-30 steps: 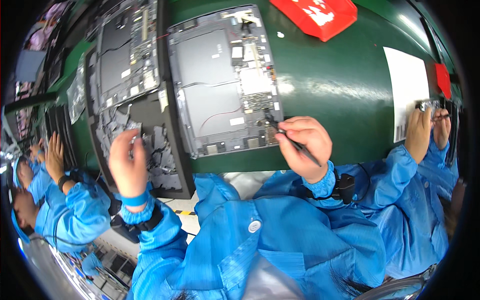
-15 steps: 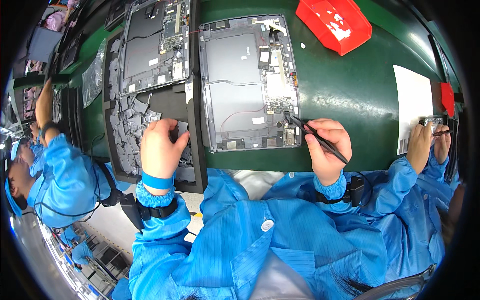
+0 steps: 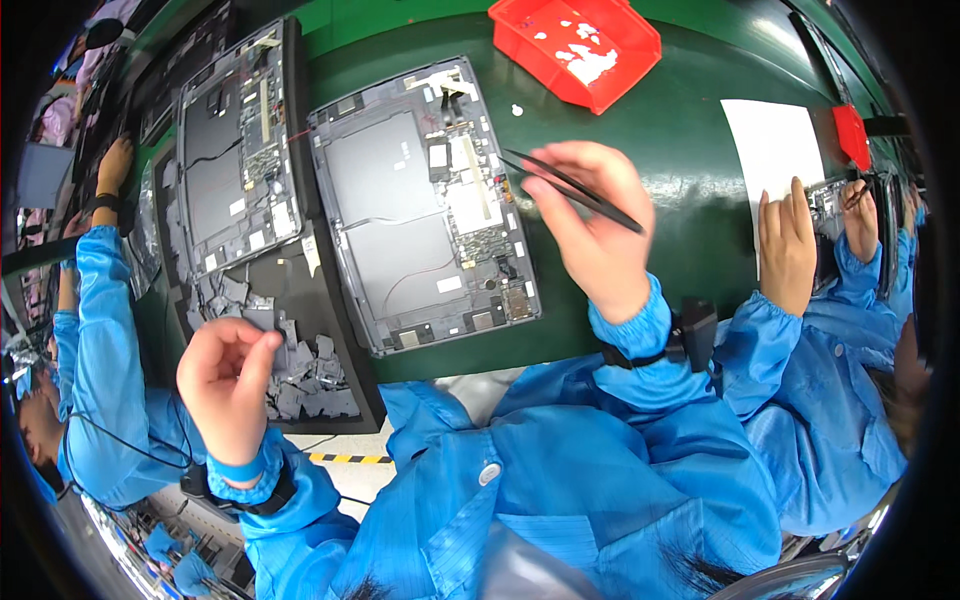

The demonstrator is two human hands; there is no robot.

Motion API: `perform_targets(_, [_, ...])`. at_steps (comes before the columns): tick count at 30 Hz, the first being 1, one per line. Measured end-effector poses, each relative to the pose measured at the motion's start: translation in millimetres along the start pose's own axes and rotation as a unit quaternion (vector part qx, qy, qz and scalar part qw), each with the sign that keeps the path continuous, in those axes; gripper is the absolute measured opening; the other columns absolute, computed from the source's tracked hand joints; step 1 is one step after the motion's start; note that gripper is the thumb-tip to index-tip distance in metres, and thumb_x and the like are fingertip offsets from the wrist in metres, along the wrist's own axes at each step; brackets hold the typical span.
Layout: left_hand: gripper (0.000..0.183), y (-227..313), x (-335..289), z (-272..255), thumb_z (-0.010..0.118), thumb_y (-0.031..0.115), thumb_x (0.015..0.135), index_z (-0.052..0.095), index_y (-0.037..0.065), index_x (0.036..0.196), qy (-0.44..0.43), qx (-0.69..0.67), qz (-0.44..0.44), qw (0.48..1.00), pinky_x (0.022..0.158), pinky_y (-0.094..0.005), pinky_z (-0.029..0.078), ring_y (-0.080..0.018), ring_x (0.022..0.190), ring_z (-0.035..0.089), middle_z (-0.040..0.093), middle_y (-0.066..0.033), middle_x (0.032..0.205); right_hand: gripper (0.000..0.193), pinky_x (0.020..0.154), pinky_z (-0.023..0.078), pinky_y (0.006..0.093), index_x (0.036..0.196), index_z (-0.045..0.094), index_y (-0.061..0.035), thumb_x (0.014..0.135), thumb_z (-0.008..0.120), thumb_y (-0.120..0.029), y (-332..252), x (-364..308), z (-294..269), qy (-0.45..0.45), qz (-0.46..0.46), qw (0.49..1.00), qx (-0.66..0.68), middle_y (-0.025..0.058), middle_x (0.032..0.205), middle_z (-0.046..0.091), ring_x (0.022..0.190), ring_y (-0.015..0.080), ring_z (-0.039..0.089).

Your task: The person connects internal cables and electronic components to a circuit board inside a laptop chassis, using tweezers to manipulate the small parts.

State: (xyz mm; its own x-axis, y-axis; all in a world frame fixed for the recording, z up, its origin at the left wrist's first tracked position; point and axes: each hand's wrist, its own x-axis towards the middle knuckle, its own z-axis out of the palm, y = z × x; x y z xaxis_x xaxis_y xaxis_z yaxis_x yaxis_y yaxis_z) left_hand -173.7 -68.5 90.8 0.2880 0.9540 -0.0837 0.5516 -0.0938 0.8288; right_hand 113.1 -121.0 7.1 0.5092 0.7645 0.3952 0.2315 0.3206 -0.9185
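Note:
An opened tablet [image 3: 415,215] with its back cover off lies on the green table [image 3: 660,150] in front of me, circuit boards showing. My right hand [image 3: 590,215] holds black tweezers [image 3: 570,188], tips just right of the tablet's upper board. My left hand [image 3: 230,375] is raised over a black tray [image 3: 340,330] of small grey pads [image 3: 300,370] and pinches one grey pad [image 3: 262,318] between its fingertips.
A second opened tablet [image 3: 235,150] lies at the upper left. A red bin [image 3: 575,50] stands at the back. A white sheet [image 3: 775,150] lies at the right, where another person's hands [image 3: 790,240] work. Another blue-sleeved person [image 3: 95,300] works at the left.
My right hand with the tweezers has lifted from the tablet's lower right corner toward its upper right. My left hand has come up off the tray with a grey pad.

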Motion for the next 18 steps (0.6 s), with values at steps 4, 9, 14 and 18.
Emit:
perform_targets(4, [0.018,33,25,17,0.058,-0.008,0.073,0.057,-0.006,0.091,-0.122,-0.144,0.087,0.978,0.058,-0.0186,0.043,-0.0106,0.07,0.054,0.053,-0.0089,0.089,0.018,0.065,0.049,0.0267,0.085,0.056,0.0027,0.069,0.065,0.002,31,9,9,-0.018,-0.027,0.998,-0.053,0.0114,0.084,0.056,0.075,0.0182,0.058])
perform_targets(9, [0.041,46,59,75,0.046,-0.014,0.07,0.051,-0.008,0.11,-0.201,-0.282,0.053,0.937,0.072,-0.0249,0.05,-0.0162,0.091,0.053,0.047,-0.0109,0.107,0.018,0.057,0.047,0.0295,0.078,0.055,0.0005,0.066,0.068,-0.001,43,12,18,-0.018,-0.121,0.982,-0.147,0.013,0.082,0.059,0.07,0.0246,0.058])
perform_targets(14, [0.036,19,59,97,0.049,-0.013,0.068,0.056,-0.004,0.103,-0.208,-0.171,0.049,0.962,0.067,-0.0231,0.048,-0.0117,0.078,0.055,0.051,-0.0078,0.095,0.017,0.055,0.046,0.0301,0.077,0.055,0.0007,0.066,0.068,0.0,36,12,23,-0.015,-0.078,0.988,-0.135,0.0134,0.079,0.06,0.067,0.0255,0.058])
perform_targets(18, [0.024,16,26,86,0.06,-0.005,0.064,0.064,0.002,0.086,-0.201,-0.008,0.163,0.966,0.056,-0.026,0.045,-0.0158,0.061,0.056,0.054,-0.007,0.073,0.016,0.056,0.046,0.0306,0.077,0.055,0.001,0.067,0.067,0.0,43,11,19,-0.006,-0.075,0.989,-0.13,0.0138,0.079,0.059,0.067,0.0256,0.058])
